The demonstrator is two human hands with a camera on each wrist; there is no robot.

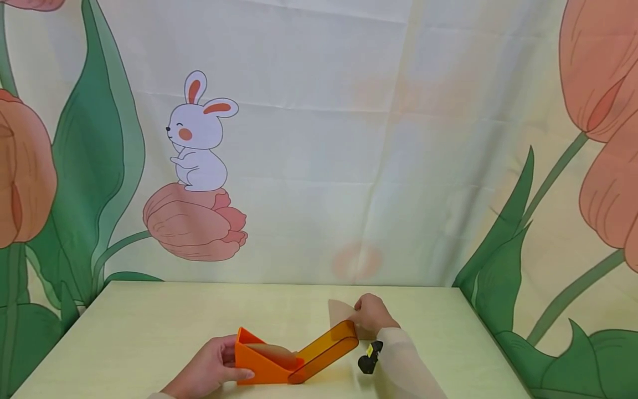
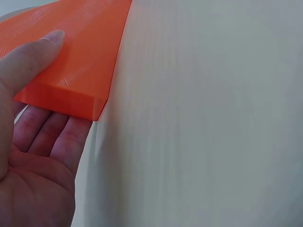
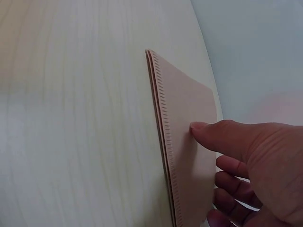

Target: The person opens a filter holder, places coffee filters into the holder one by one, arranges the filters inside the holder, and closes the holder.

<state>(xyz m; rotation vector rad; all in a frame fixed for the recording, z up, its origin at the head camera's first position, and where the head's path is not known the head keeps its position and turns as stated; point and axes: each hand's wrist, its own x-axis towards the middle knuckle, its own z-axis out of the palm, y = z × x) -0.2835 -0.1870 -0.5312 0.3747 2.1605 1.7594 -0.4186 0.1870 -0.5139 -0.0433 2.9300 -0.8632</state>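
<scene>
"Looking at the lower middle of the head view, what is the left hand [image 1: 206, 361] doing?"

"Grasping an orange holder [image 1: 259, 368] that narrows toward the right. The thumb lies on its near face and the other fingers go behind."

"Does the left wrist view agree?"

"Yes. The holder fills the upper left there, thumb across its ridged surface; the other fingertips are hidden behind it."

"Anything inside?"

"A curved edge of tan paper [image 1: 271, 352] shows above the sloping rim."

"And the amber part?"

"That see-through amber cover [image 1: 326, 350] meets the holder at its lower right corner and slants up to the right. Its raised end is just beside the right hand [image 1: 375, 315]."

"Is that hand clasping something?"

"It pinches layered tan sheets [image 3: 189, 111], thumb on one face, fingers curled at the back. They sit right of middle in the right wrist view, their crimped edge facing left; in the head view they show behind the cover's raised end."

"What else?"

"A black device [image 1: 370, 357] with a yellow patch, beside the right sleeve [image 1: 406, 363]; a pale table [image 1: 164, 316] along the bottom; a backdrop [image 1: 309, 149] with a white rabbit [image 1: 201, 166] upper left."
</scene>
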